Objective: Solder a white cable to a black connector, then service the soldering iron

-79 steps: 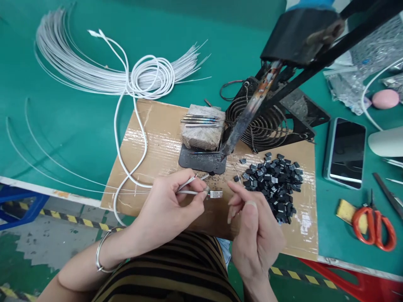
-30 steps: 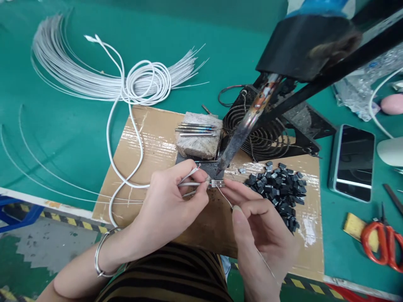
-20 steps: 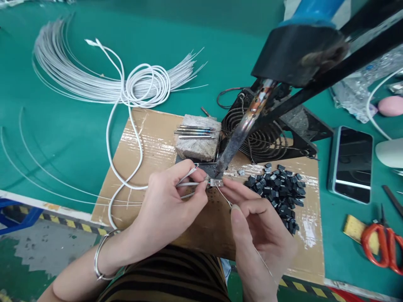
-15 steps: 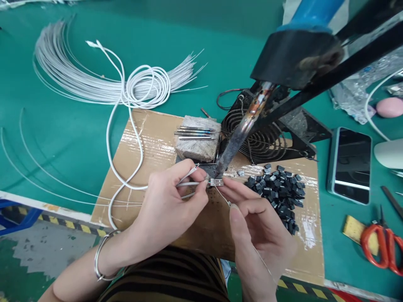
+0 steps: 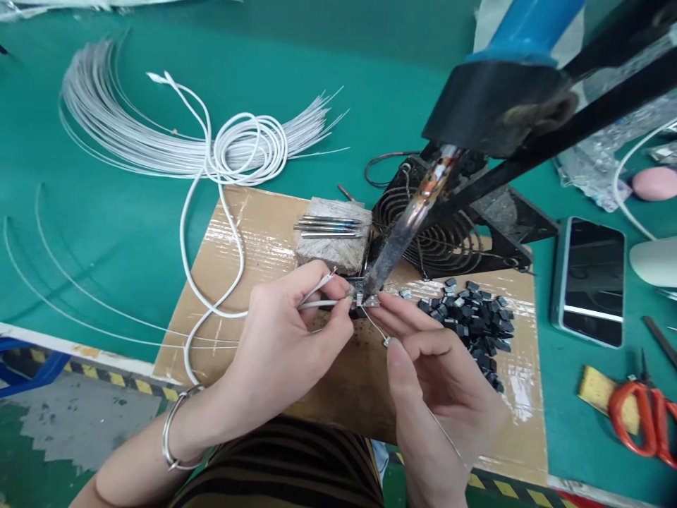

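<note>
- Left hand (image 5: pixel 290 342): fingers pinched tight on white cable (image 5: pixel 316 304), right beside metal connector (image 5: pixel 373 300).
- Right hand (image 5: pixel 441 374): thumb and finger closed on thin wire (image 5: pixel 375 324); another fingertip at connector's far end, contact unclear.
- Connector sits between hands, at soldering iron (image 5: pixel 394 248) tip; can't tell if touching.
- Around: block (image 5: pixel 331 254) with metal rods (image 5: pixel 328 226), black pieces (image 5: pixel 465 317) to right, cardboard (image 5: pixel 269 226) underneath.
- Outer, on green table (image 5: pixel 317 42): wire bundle (image 5: pixel 132 134), phone (image 5: pixel 592 275), scissors (image 5: pixel 627 416).
</note>
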Demonstrator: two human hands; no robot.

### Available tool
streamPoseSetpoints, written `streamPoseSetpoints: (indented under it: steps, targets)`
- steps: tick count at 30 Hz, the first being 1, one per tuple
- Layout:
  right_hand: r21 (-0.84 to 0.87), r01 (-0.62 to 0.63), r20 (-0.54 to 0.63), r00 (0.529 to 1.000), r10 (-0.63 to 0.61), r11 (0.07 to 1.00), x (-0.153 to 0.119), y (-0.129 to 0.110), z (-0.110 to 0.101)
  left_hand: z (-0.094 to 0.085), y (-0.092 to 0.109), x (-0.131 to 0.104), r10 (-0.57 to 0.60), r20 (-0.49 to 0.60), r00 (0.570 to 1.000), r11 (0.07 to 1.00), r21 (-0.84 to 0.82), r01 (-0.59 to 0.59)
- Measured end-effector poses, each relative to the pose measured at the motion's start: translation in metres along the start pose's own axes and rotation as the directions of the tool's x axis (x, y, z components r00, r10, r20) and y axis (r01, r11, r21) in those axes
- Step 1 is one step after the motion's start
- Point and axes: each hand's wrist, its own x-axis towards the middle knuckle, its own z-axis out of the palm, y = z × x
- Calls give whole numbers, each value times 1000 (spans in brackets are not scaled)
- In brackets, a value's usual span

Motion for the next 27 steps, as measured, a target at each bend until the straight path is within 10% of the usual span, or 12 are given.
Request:
streamPoseSetpoints:
  steps: [27]
  targets:
    - [11,52,1,999,-52,999,2,-4,0,2,9,-1,42,-14,999,999,-29,-42]
